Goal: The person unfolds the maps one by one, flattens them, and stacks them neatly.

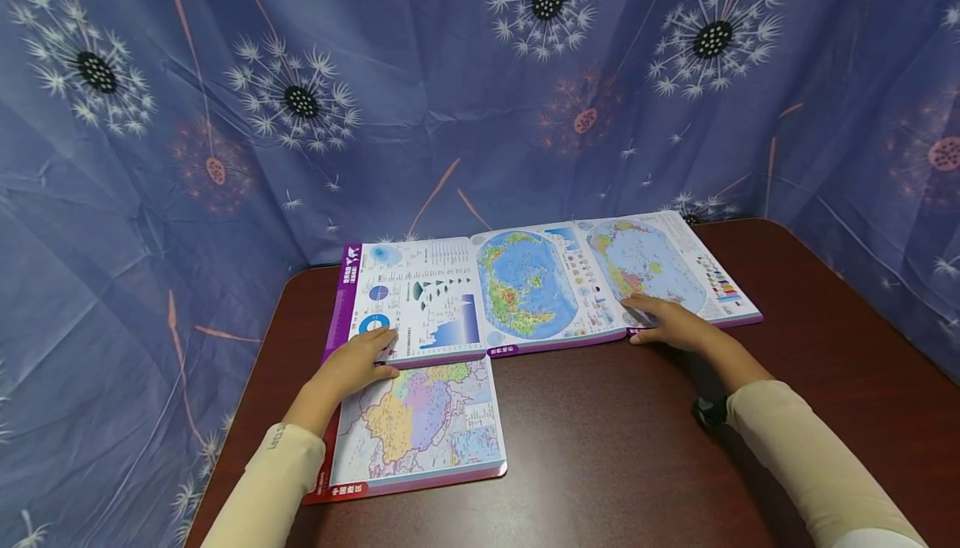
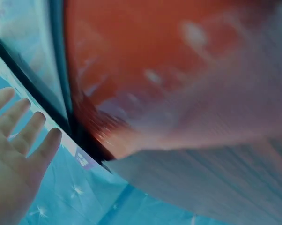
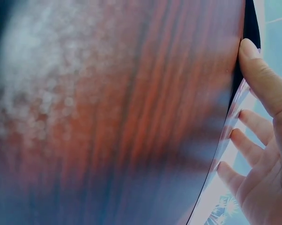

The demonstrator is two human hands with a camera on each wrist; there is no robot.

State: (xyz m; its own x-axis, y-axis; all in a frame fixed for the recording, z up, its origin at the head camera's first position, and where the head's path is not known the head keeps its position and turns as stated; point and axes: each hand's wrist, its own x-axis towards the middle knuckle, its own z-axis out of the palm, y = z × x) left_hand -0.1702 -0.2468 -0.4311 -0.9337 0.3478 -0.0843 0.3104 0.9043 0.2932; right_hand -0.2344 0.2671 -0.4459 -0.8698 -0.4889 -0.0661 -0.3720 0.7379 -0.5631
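A purple-edged world map [image 1: 536,285] lies across the back of the table in three panels: charts at the left, oval world maps in the middle and at the right. On the lower edge of the left panel rests my left hand [image 1: 352,369], its fingers spread over the charts and its thumb by the map below. That second, red-edged map [image 1: 420,423] lies nearer me at the left, partly under my wrist. My right hand [image 1: 671,324] touches the right panel's near edge, fingers on the paper and thumb beside the edge. In the right wrist view its fingers [image 3: 251,140] look lightly bent.
The maps lie on a dark brown, glossy table [image 1: 600,439] with rounded corners. Behind and on both sides hangs a blue curtain [image 1: 420,98] with dandelion prints. A dark band [image 1: 708,410] sits at my right wrist, just below the cream sleeve [image 1: 810,456].
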